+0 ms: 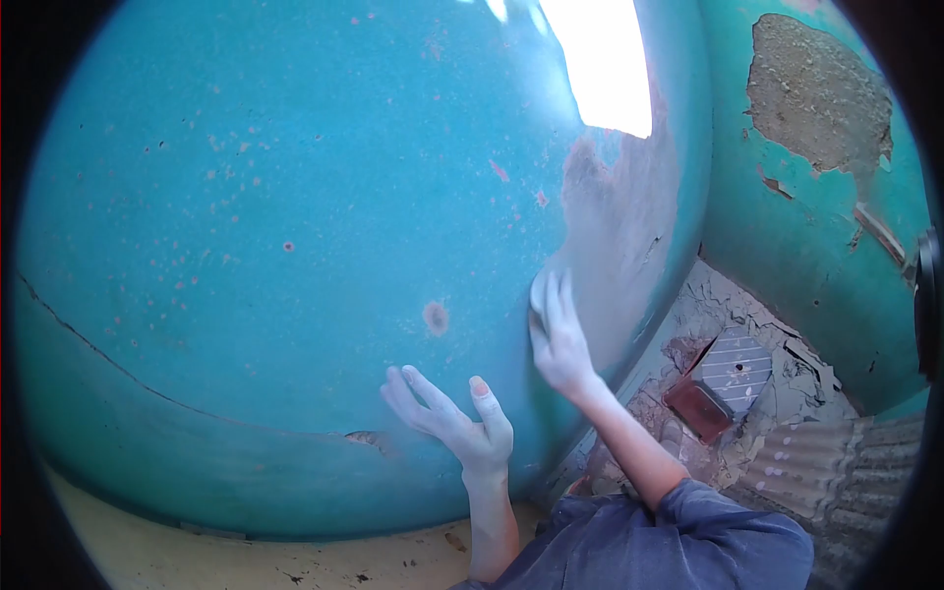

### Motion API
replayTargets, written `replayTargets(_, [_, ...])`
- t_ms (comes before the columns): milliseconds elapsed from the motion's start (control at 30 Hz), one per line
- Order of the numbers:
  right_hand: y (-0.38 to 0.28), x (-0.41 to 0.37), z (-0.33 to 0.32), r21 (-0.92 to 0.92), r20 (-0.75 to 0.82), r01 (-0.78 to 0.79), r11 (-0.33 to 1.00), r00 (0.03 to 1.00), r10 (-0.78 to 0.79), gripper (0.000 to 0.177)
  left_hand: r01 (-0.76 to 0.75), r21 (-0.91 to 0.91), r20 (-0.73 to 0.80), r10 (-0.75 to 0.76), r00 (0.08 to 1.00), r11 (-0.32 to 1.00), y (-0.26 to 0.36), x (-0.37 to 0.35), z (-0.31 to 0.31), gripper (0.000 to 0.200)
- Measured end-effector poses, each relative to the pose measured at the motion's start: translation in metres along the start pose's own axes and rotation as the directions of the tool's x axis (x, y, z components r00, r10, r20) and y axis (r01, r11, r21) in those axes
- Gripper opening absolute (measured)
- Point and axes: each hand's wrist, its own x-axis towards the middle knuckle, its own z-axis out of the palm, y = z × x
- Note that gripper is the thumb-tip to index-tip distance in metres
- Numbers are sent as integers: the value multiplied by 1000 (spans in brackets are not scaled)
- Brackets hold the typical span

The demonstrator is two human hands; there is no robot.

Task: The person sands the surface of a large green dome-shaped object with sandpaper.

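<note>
Large turquoise curved panel with a smooth, speckled surface (236, 324) stands before the person, spreading around a dull pale-grey patch (615, 231) and mostly to the left of it. At that patch's lower left edge is the right hand (560, 339), coated in whitish dust, its fingers narrow and close together against the panel; whether something thin lies under them I cannot tell. Lower and farther left of the patch, the left hand (457, 423), just as dusty, is spread wide over the panel, thumb well apart from the fingers. A dark, thin crack (128, 369) runs far to the lower left of the patch. To its right rises a green curved surface (762, 251) bearing a rough brown bare area (816, 93). Below and right of the patch, a box-like object with a grey, white-lined top and reddish-brown side (739, 369) sits on a debris-strewn pale floor (710, 295), near a ridged, greyish corrugated sheet (811, 462)
</note>
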Motion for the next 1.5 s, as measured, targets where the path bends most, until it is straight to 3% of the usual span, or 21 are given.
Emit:
replayTargets(33, [5, 14, -2, 45, -99, -62, 997, 993, 66, 63, -53, 179, -44, 62, 997, 982, -3, 1, 2, 71])
replayTargets(167, [18, 54, -23, 132, -214, -58, 990, 973, 86, 61, -3, 167, -108, 22, 994, 986, -16, 6, 16, 72])
replayTargets(233, [29, 45, -13, 61, -186, -61, 996, 980, 71, 62, 92, 272, -81, -72, 994, 958, -20, 3, 22, 71])
replayTargets(333, [2, -6, 1, 34, -133, -60, 998, 989, 64, 64, 96, 366, -100, -63, 993, 926, -36, -1, 29, 70])
replayTargets(500, [7, 1, 4, 76, -135, -25, 997, 990, 35, 64, 92, 346, -112, -56, 992, 934, -38, -2, 28, 70])
replayTargets(600, [29, 58, -10, 92, -266, 39, 995, 964, -14, 62, 75, 348, -114, -37, 993, 934, -40, -3, 28, 69])
replayTargets(667, [39, 75, -16, 149, -316, -16, 989, 947, 63, 58, 72, 349, -116, -33, 993, 934, -41, -4, 30, 68])
replayTargets(833, [34, 6, 5, 92, -246, 38, 995, 969, -14, 49, 34, 422, -127, 22, 992, 906, -44, -6, 34, 68])
replayTargets(867, [30, -9, 5, -14, -160, 22, 1000, 987, -24, 50, 38, 421, -129, 18, 992, 906, -42, -6, 35, 68])
replayTargets(900, [25, -13, 1, -120, -72, 16, 993, 997, -24, 50, 59, 426, -110, -13, 994, 903, -40, -7, 36, 68])
replayTargets(933, [28, -4, -3, -165, -92, 97, 982, 989, -113, 50, 81, 434, -92, -46, 995, 897, -39, -9, 36, 68])
replayTargets(1067, [25, 68, -27, -102, -203, 131, 986, 968, -149, 51, 116, 422, -42, -108, 993, 899, -32, -17, 38, 68])
replayTargets(1167, [18, 64, -21, -62, -222, 106, 992, 968, -118, 51, 62, 377, -13, -62, 998, 924, -24, -18, 39, 68])
replayTargets(1233, [25, 29, -6, -80, -202, 115, 990, 971, -129, 52, 66, 316, 64, -90, 994, 946, -15, -19, 43, 67])
replayTargets(1300, [24, 6, -6, -186, -41, 128, 974, 990, -137, 54, 59, 303, 103, -94, 990, 951, -6, -18, 50, 67])
replayTargets(1333, [24, 10, -11, -198, -41, 144, 970, 987, -155, 54, 54, 293, 145, -101, 984, 954, -2, -17, 54, 66])
replayTargets(1500, [17, 74, -36, -63, -177, 111, 992, 977, -120, 52, 40, 264, 211, -99, 972, 964, 14, -17, 73, 64])
